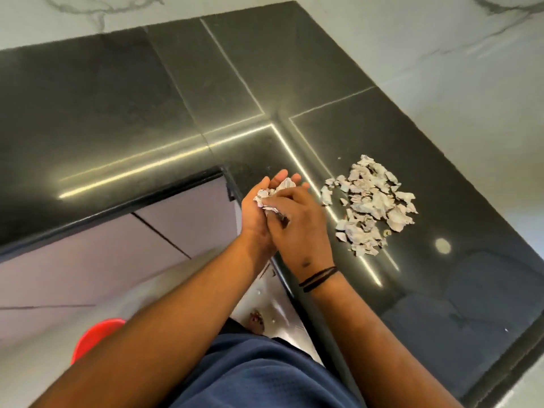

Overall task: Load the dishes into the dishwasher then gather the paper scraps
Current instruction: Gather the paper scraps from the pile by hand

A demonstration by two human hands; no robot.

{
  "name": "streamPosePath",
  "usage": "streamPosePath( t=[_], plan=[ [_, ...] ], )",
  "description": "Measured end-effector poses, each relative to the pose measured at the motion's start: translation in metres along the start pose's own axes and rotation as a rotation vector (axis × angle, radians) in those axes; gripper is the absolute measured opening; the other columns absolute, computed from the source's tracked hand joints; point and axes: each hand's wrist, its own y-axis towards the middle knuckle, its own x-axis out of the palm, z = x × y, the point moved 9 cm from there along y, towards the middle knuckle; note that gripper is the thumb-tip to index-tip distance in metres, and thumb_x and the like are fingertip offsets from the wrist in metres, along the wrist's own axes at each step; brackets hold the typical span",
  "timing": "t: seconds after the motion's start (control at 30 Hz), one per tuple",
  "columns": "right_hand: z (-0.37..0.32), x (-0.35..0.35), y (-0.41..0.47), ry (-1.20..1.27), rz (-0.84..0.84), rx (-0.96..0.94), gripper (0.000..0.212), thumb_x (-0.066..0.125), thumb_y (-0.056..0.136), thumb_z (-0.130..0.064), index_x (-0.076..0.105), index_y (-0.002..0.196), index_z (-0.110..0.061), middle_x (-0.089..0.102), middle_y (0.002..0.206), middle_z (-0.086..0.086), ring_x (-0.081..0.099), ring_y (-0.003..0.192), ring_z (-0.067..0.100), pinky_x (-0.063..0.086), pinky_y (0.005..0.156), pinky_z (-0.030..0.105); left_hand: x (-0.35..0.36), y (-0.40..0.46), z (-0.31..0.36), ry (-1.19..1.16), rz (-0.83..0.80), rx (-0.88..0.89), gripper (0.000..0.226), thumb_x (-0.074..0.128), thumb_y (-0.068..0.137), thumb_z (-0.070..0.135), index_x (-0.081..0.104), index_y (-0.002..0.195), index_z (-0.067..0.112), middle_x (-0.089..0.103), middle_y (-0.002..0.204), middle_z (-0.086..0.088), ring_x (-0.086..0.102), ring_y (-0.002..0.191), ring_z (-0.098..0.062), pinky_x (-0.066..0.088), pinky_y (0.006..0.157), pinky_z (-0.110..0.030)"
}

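Here, paper scraps (272, 193) cupped in left hand (259, 210), right hand (300, 222) fingers (290, 192) atop.

Right hand (297, 222) lies over the left palm (259, 213), hiding most of the held paper wad (273, 192); only its top and left edge show. Print on the paper scraps (371, 204) too small to read. Red bucket (94, 337) blurred and half hidden behind the left forearm. Bare foot (256, 320) partly covered by blue shorts (265, 375). Countertop (117, 113) cut off at left and bottom right edges.
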Motion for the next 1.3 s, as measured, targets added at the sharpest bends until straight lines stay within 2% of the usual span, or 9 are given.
streamPosePath(
  t=[0.17,0.37,0.57,0.73,0.83,0.93,1.13,1.2,1.3],
  plan=[
    [-0.065,0.051,-0.021,0.07,-0.088,-0.188,0.035,0.069,0.084,-0.011,0.07,0.119,-0.008,0.062,0.114,0.009,0.057,0.104,0.027,0.05,0.094,0.036,-0.048,-0.04,0.066,-0.101,-0.01,0.182,0.027,0.044,0.103,0.031,0.064,0.104,0.013,0.07,0.108,-0.011,0.069,0.097,-0.03,0.049,0.099,-0.043],
    [-0.143,0.133,-0.079,0.194,-0.224,-0.433,0.035,0.067,0.089,-0.006,0.067,0.123,-0.002,0.06,0.123,0.017,0.054,0.118,0.028,0.047,0.101,0.051,-0.139,-0.123,0.141,-0.253,0.043,0.387,0.036,0.043,0.103,0.029,0.073,0.092,0.011,0.07,0.11,-0.013,0.068,0.1,-0.032,0.048,0.099,-0.043],
    [-0.201,0.222,-0.162,0.335,-0.328,-0.473,0.034,0.068,0.089,-0.005,0.067,0.123,0.002,0.06,0.123,0.02,0.058,0.114,0.032,0.049,0.099,0.036,-0.278,-0.219,0.185,-0.377,0.244,0.531,0.039,0.043,0.102,0.024,0.074,0.088,0.006,0.07,0.108,-0.016,0.066,0.1,-0.034,0.051,0.097,-0.042],
    [-0.218,0.333,-0.253,0.442,-0.458,-0.431,0.029,0.067,0.088,0.001,0.069,0.116,0.007,0.062,0.117,0.022,0.058,0.109,0.037,0.048,0.098,0.037,-0.418,-0.273,0.185,-0.472,0.361,0.592,0.031,0.042,0.102,0.024,0.067,0.094,0.008,0.07,0.1,-0.013,0.068,0.092,-0.026,0.058,0.085,-0.033],
    [-0.203,0.409,-0.305,0.484,-0.522,-0.326,0.028,0.063,0.087,0.002,0.069,0.114,0.008,0.062,0.115,0.021,0.059,0.112,0.034,0.049,0.098,0.039,-0.512,-0.279,0.181,-0.517,0.409,0.609,0.022,0.045,0.103,0.024,0.061,0.099,0.01,0.066,0.096,-0.01,0.066,0.09,-0.022,0.057,0.082,-0.031],
    [-0.168,0.483,-0.346,0.509,-0.57,-0.08,0.03,0.059,0.086,-0.001,0.07,0.113,0.004,0.062,0.114,0.016,0.06,0.111,0.031,0.05,0.097,0.038,-0.6,-0.275,0.172,-0.533,0.509,0.596,0.021,0.045,0.103,0.026,0.059,0.107,0.011,0.063,0.102,-0.007,0.065,0.091,-0.023,0.057,0.081,-0.032],
    [-0.086,0.625,-0.407,0.436,-0.615,0.281,0.032,0.054,0.082,-0.014,0.075,0.106,-0.007,0.07,0.112,0.011,0.064,0.108,0.026,0.049,0.098,0.042,-0.731,-0.24,0.168,-0.649,0.612,0.626,0.026,0.046,0.099,0.021,0.068,0.096,0.007,0.065,0.103,-0.017,0.064,0.095,-0.033,0.05,0.098,-0.04],
    [-0.05,0.668,-0.419,0.428,-0.622,0.468,0.028,0.055,0.079,-0.018,0.076,0.095,-0.008,0.073,0.099,0.007,0.066,0.095,0.023,0.053,0.09,0.037,-0.769,-0.22,0.162,-0.636,0.633,0.605,0.026,0.051,0.093,0.019,0.071,0.095,0.002,0.063,0.107,-0.02,0.063,0.098,-0.035,0.045,0.107,-0.043],
    [-0.014,0.724,-0.43,0.468,-0.692,0.685,0.012,0.059,0.079,-0.012,0.066,0.07,-0.011,0.058,0.062,-0.009,0.051,0.062,0.012,0.045,0.07,0.029,-0.804,-0.197,0.18,-0.602,0.59,0.575,0.047,0.045,0.098,0.027,0.06,0.128,-0.005,0.056,0.135,-0.029,0.056,0.125,-0.042,0.034,0.118,-0.051]
  ],
)
